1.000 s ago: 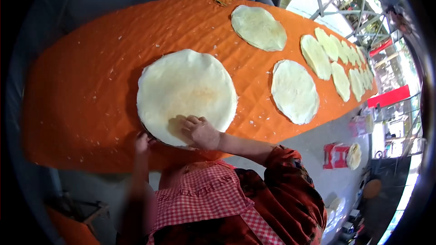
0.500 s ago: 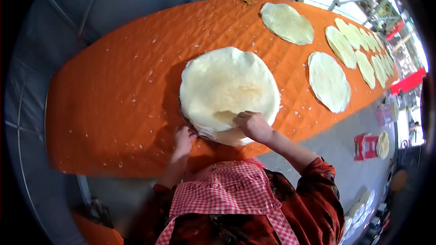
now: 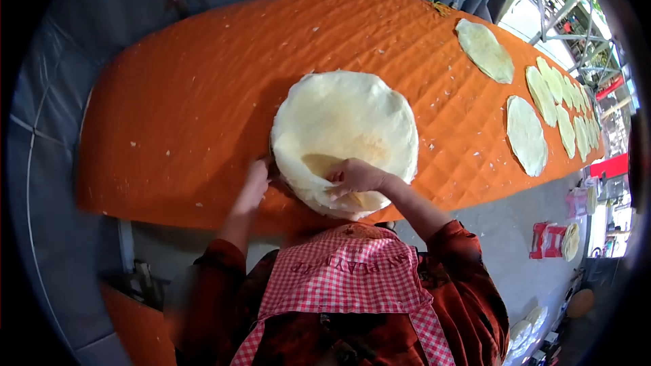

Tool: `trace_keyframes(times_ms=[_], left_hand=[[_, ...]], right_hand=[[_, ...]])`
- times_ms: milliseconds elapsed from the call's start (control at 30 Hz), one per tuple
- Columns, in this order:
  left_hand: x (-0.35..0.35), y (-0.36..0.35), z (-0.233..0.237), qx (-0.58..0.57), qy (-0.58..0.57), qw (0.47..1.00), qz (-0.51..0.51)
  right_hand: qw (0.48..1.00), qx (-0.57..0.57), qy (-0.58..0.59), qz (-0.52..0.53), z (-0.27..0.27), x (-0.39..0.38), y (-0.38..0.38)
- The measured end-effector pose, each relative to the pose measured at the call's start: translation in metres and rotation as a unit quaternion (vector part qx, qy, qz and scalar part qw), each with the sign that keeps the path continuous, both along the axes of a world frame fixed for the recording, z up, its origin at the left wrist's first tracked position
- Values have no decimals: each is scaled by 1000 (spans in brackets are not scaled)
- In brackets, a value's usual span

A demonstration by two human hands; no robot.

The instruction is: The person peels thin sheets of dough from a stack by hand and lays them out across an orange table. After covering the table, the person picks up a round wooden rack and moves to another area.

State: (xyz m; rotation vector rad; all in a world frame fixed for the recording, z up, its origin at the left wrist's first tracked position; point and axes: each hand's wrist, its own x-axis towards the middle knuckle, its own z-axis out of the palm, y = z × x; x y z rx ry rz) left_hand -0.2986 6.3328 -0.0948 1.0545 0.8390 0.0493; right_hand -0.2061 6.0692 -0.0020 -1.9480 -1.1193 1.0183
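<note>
Pinching with the right hand [image 3: 354, 177], fingertips seemingly together on the near part of the top flatbread [image 3: 339, 108]; holding up a fold there, over the stack [image 3: 322, 205] lying on the orange cloth [image 3: 183, 108] close to the near edge of the table; reaching with the left hand [image 3: 254, 179] to the left side of the stack, but hiding the fingertips, so not showing whether gripping or loose; probably risking a tear by loading so small a pinch in so thin-looking a flatbread; perhaps risking a crease by folding the soft near part back on itself; possibly dragging lower layers askew by catching more than one edge, or by pushing from the left; likely risking a droop over the near edge of the table by pulling too far toward the body.
</note>
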Motion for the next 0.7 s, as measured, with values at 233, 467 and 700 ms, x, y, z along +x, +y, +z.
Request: trace_keyframes(times_ms=[233,467,700], left_hand=[[-1,11,-32,27,-3,999,-29],[6,12,-57,6,-14,1000,5],[3,5,-43,83,-9,995,62]], right_hand=[[999,12,-22,-43,-7,2,-5],[939,49,-302,-157,-33,0,-7],[802,194,-66,-561,106,111,-209]])
